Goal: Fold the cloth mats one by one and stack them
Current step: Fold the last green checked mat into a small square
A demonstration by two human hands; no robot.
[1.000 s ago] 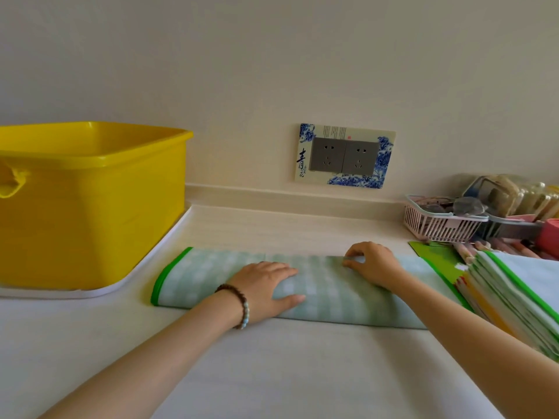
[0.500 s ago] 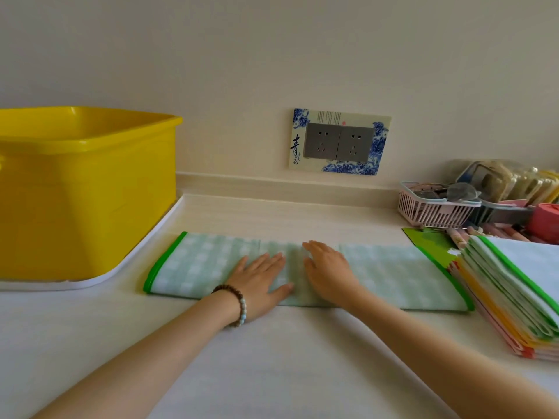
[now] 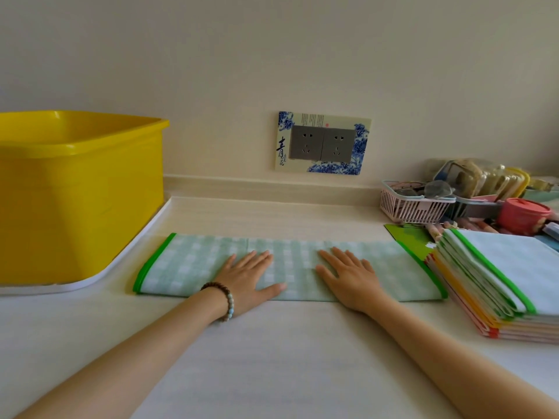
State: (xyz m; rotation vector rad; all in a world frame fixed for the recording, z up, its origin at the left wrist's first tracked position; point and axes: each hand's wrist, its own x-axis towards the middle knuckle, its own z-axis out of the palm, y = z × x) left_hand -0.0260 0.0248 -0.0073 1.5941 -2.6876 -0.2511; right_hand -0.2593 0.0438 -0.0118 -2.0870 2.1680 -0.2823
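Left of the green checked mat (image 3: 290, 264) stands a yellow tub (image 3: 81, 195); right, the folded stack (image 3: 496, 279). Both hands, left hand (image 3: 251, 276) and right hand (image 3: 348, 276), press flat on it, fingers straight.

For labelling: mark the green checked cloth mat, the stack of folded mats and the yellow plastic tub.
green checked cloth mat (image 3: 187, 267), head view, its left half
stack of folded mats (image 3: 514, 267), head view, top mat's face
yellow plastic tub (image 3: 90, 213), head view, front wall

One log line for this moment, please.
phase: pressing fold flat | left hand: palm flat on green checked mat | right hand: palm flat on same mat | stack of folded mats: at right, mat not yet added
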